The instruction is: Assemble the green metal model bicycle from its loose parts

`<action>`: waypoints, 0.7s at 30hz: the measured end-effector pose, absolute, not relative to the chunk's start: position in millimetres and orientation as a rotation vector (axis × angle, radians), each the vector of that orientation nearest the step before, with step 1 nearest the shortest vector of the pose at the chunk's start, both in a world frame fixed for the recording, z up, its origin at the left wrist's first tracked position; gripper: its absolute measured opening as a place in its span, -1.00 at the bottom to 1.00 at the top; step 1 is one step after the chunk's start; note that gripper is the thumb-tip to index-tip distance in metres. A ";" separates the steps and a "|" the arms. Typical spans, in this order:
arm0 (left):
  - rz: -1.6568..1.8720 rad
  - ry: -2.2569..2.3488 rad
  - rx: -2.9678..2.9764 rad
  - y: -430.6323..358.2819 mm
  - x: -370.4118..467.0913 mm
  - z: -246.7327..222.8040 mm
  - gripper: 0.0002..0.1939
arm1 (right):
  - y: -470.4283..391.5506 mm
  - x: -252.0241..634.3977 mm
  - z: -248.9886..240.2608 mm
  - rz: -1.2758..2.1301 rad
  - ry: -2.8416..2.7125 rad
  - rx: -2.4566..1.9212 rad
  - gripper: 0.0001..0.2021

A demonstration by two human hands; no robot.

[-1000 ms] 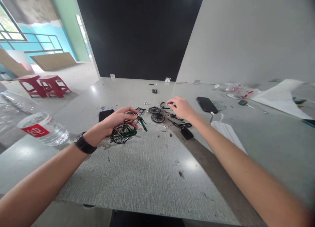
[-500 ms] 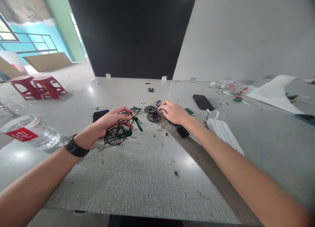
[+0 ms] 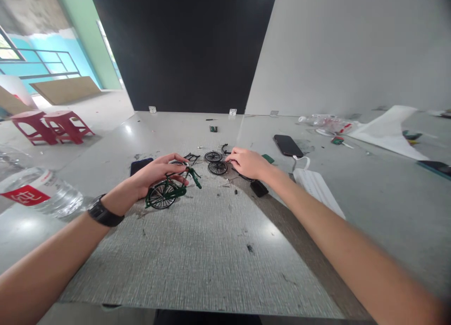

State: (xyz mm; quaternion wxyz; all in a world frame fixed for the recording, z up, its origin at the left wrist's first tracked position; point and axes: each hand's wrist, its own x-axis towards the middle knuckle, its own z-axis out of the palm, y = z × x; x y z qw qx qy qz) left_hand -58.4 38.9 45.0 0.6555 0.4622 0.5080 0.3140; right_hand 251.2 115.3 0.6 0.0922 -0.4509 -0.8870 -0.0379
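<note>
On the left, my left hand (image 3: pixel 160 172) is closed round the upper frame of a green model bicycle (image 3: pixel 171 189). A black spoked wheel is fitted at the bicycle's rear end, and the handlebar end points right. Behind the fingers shows part of another wheel, mostly hidden. To the right, my right hand (image 3: pixel 248 162) rests low over the table with its fingers pressed together; what they pinch, if anything, is hidden. Just left of those fingertips lie two small wheels (image 3: pixel 217 167), one behind the other. A curved black part (image 3: pixel 224 148) is just beyond them.
A dark phone (image 3: pixel 288 145) is cabled to a white power bank (image 3: pixel 317 189). A water bottle (image 3: pixel 45 193) stands at left. Small black parts (image 3: pixel 260 188) and a green piece (image 3: pixel 268 158) lie by my right forearm. A black panel (image 3: pixel 183 48) rises behind.
The view has shifted slightly, moving everything a little left. My right fingers have dropped a bit closer to the table beside the wheels. My left hand keeps its hold on the bicycle.
</note>
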 end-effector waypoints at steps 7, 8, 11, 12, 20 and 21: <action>0.723 1.161 1.038 39.0 -57.4 44.4 -0.72 | 113.0 252.8 2.4 -0.059 -2.623 -1.319 -0.61; 0.725 1.159 1.040 39.0 -57.3 44.6 -0.72 | 112.7 252.8 2.6 -0.050 -2.620 -1.316 -0.61; 0.729 1.159 1.038 39.3 -57.4 44.6 -0.71 | 112.3 252.7 2.2 -0.026 -2.607 -1.306 -0.61; 0.728 1.158 1.034 39.4 -57.6 44.3 -0.71 | 112.3 252.6 1.9 -0.017 -2.604 -1.301 -0.61; 0.732 1.152 1.036 39.9 -58.6 43.3 -0.71 | 114.3 253.3 -0.4 0.048 -2.608 -1.280 -0.59; 0.735 1.154 1.037 39.8 -58.6 43.5 -0.71 | 114.9 253.9 -0.7 0.053 -2.611 -1.274 -0.59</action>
